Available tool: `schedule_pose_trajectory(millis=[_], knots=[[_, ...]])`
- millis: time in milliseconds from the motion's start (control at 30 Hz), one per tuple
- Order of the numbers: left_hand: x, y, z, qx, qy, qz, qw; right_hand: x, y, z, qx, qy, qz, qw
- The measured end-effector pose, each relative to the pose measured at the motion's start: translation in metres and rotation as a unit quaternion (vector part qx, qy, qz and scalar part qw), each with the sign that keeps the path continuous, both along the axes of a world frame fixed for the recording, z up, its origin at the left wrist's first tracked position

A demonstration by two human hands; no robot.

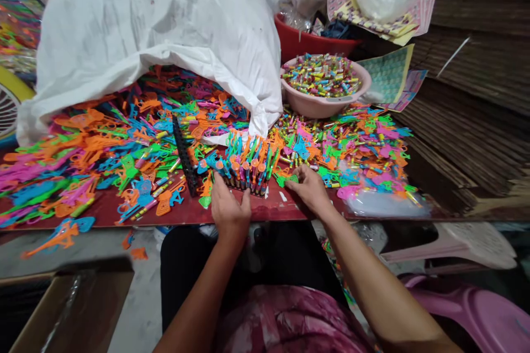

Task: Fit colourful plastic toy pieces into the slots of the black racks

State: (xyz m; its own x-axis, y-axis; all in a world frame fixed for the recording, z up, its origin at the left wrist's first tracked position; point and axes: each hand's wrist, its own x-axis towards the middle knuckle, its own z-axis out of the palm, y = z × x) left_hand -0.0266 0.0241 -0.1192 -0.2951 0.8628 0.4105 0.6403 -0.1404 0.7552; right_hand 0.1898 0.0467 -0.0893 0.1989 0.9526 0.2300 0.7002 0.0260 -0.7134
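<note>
white, bulging fabric sack (157, 5): biggest thing on your table. its edge lies over the loose stuff and one corner comes down just behind your work; keep that corner off the pieces.

dark red tabletop (285, 210): bare mainly along your near edge, so room is narrow.

loose heap of orange, blue, green and pink plastic pieces (136, 127): crowds both sides; tangled parts could snag your fingers.

round pink plastic basin (318, 107): full of small coloured cylinders, behind to your right, clear of your reach.

packed row of upright multicoloured plastic pieces (246, 166): between your hands, seemingly in a dark base. brace it low and lightly so nothing tips.

black knobbly strip (183, 157): just left of the row; mind your knuckles.

your left hand (229, 207): fingers by the row's left end, thumb at its front. gripping or merely resting, can't tell.

your right hand (310, 187): fingertips bent at a small green lattice plastic piece (291, 179), right of the row. pinched or only touched, can't tell. best taken by an edge.
</note>
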Motion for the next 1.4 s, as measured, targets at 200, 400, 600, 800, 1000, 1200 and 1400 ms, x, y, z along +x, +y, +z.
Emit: schedule_pose_trajectory(millis=[200,400,600,800,1000,1200,1400], knots=[[-0.005,0.001,0.003,-0.009,-0.018,-0.015,1.000,0.010,-0.027,-0.004,0.016,0.084,0.006,0.996],[-0.006,-0.001,0.010,-0.031,-0.030,-0.027,0.999,0.005,-0.060,-0.001,0.026,-0.001,-0.006,1.000],[0.001,-0.007,0.017,-0.052,-0.012,-0.018,0.998,-0.003,-0.074,0.005,0.034,-0.097,-0.010,0.995],[0.001,-0.007,0.015,-0.054,-0.005,-0.019,0.998,-0.002,-0.076,0.005,0.039,-0.101,0.006,0.994],[0.002,-0.007,0.015,-0.044,-0.015,-0.023,0.999,-0.009,-0.079,0.004,0.070,0.053,-0.036,0.995],[0.006,-0.011,0.014,-0.026,-0.016,-0.014,0.999,-0.044,-0.088,0.016,0.123,0.172,-0.073,0.975],[0.007,-0.012,0.010,-0.016,-0.005,-0.020,1.000,-0.063,-0.088,0.013,0.144,0.121,-0.045,0.981]])
